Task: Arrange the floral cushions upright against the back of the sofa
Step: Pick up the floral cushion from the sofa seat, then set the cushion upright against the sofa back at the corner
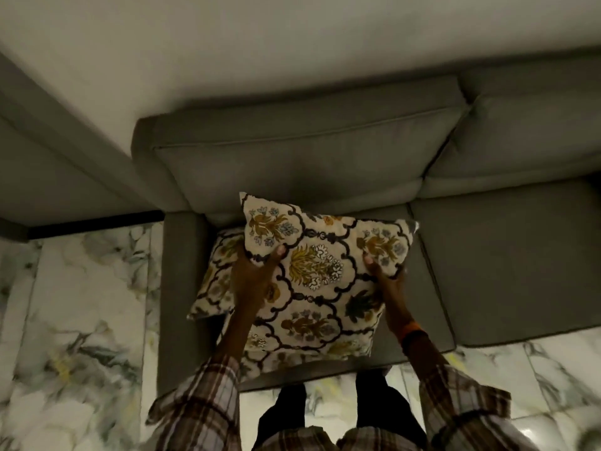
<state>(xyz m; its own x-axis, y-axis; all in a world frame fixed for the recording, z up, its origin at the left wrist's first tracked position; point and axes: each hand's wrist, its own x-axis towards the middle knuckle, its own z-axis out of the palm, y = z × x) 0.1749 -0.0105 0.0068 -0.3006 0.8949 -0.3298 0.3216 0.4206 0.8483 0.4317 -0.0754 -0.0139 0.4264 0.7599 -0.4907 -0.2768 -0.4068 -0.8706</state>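
A cream floral cushion (318,271) with dark scrollwork and yellow flowers is held over the left seat of the grey sofa (507,265). My left hand (252,278) grips its left edge and my right hand (387,278) grips its right edge. Its top edge tilts toward the sofa's back cushion (292,167). A second floral cushion (214,275) lies flat on the seat underneath, at the left, mostly covered by the held one and my left arm.
The sofa's left armrest (179,288) runs beside the cushions. A second seat and back cushion (527,125) extend to the right. A pale wall (260,43) is behind. Marble-patterned floor tiles (81,320) lie at left and below, where my legs stand.
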